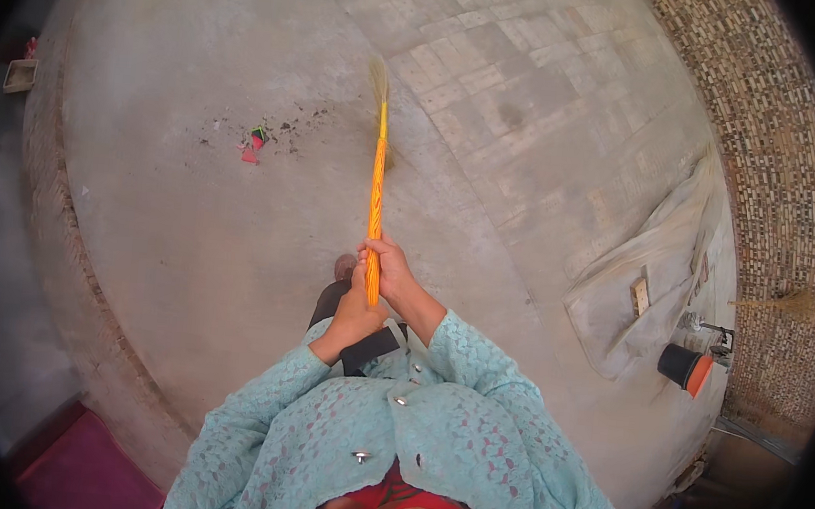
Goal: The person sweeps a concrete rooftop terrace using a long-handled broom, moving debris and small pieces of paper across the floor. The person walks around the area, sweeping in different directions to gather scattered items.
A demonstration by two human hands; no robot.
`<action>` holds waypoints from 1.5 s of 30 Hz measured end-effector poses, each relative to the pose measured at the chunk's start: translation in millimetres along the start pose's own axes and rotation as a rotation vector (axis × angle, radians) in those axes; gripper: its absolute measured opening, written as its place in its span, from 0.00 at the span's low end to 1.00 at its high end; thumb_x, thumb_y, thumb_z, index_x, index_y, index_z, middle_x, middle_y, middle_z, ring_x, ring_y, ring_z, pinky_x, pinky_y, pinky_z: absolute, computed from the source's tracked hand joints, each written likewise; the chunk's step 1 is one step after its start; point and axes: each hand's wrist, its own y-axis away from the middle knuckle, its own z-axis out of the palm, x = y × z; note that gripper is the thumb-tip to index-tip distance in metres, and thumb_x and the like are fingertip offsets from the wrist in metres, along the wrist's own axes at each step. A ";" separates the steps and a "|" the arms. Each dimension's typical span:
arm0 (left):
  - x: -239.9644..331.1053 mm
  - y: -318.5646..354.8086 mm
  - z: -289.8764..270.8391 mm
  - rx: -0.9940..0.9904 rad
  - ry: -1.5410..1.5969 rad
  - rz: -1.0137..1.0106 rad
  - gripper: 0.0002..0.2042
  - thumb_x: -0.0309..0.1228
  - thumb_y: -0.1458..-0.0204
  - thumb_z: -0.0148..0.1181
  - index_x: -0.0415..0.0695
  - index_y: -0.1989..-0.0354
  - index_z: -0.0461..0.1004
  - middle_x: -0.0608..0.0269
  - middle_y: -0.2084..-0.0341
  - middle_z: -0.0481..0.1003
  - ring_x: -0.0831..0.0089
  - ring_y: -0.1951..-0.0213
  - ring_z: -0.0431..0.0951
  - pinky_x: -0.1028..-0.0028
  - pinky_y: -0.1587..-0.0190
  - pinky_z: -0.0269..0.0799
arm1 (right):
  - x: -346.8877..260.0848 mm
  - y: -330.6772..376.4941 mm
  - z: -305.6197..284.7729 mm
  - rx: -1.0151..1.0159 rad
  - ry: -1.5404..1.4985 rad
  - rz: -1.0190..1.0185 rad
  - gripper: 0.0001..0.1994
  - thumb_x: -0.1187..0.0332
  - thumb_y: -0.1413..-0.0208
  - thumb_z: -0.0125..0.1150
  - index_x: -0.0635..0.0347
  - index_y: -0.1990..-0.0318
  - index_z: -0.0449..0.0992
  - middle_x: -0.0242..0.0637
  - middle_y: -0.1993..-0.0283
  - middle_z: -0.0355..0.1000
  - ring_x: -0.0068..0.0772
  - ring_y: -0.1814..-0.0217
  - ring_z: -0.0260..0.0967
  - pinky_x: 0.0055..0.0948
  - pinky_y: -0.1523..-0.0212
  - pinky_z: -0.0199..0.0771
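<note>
In both hands I hold a broom [378, 185] with a patterned orange-yellow handle, pointing away from me. Its thin straw bristles [378, 78] are at the far end. My left hand [355, 315] is wrapped round the near end of the handle. Just above it, my right hand [390, 268] is closed on the same handle. Left of the bristles, a scatter of dark debris [288, 128] lies on the concrete floor [208, 229]. Among it are a red scrap [250, 155] and a small green-and-black piece [260, 133].
To the right, a crumpled pale sheet [615, 295] lies near a brick wall [763, 120]. A black and orange bucket [678, 366] stands by a tap [716, 329]. A raised edge [78, 238] curves along the left, with a tray [20, 76] beyond it. A purple surface [89, 469] is at lower left.
</note>
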 end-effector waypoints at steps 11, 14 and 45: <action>41.9 -57.9 16.4 -0.764 0.190 -0.102 0.38 0.22 0.62 0.47 0.51 0.40 0.37 0.62 0.89 0.64 0.77 0.91 0.62 0.78 0.92 0.55 | -61.7 46.3 -67.2 0.451 -0.335 -0.308 0.04 0.75 0.54 0.47 0.59 0.72 0.60 0.35 0.79 0.60 0.29 0.78 0.58 0.28 0.76 0.63; 45.8 -89.0 68.9 -0.885 0.113 -0.082 0.35 0.25 0.58 0.49 0.54 0.40 0.40 0.62 0.86 0.66 0.76 0.89 0.65 0.78 0.90 0.61 | -80.5 56.6 -128.4 0.604 -0.480 -0.375 0.03 0.75 0.54 0.46 0.60 0.74 0.60 0.35 0.80 0.59 0.30 0.78 0.58 0.28 0.75 0.63; -1.7 -225.5 33.1 0.229 0.344 -0.412 0.19 0.29 0.56 0.48 0.37 0.53 0.64 0.63 0.83 0.67 0.78 0.85 0.66 0.78 0.86 0.64 | -425.2 8.7 -70.8 -0.217 -0.502 0.106 0.08 0.77 0.53 0.45 0.70 0.64 0.59 0.37 0.74 0.60 0.16 0.83 0.58 0.13 0.85 0.65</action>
